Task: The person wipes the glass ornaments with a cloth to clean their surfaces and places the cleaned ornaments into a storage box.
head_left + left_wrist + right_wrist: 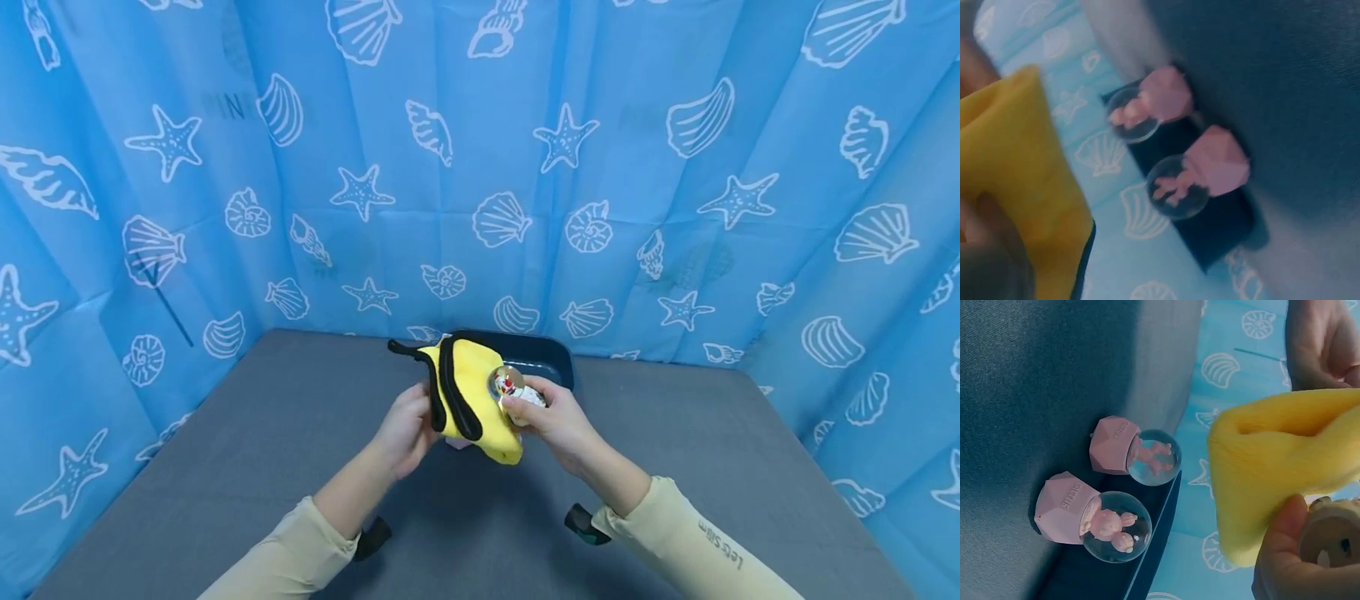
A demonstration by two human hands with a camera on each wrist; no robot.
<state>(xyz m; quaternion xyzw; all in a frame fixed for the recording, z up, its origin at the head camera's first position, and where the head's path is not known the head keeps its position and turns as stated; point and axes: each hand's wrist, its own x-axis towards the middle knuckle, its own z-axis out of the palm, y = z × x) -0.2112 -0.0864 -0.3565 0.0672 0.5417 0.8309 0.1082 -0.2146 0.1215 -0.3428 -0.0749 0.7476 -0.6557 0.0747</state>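
Observation:
My left hand (408,429) grips a yellow cloth (476,379) with black edging by its left side. The right hand (558,417) holds a snow globe (507,382) by its whitish base, and something red shows inside the glass. That globe sits against the cloth's right part; in the right wrist view its base underside (1329,540) faces the camera. Below the cloth stand two more snow globes, one pink (1113,447) and one paler pink (1063,509), each with a pink figure inside. The head view mostly hides this pair behind the cloth.
A dark blue tray (566,358) lies at the back of the grey table (300,392), partly covered by the cloth in the head view. Behind the table hangs a blue curtain (465,183) with white shell prints. Black straps (372,538) are at both wrists.

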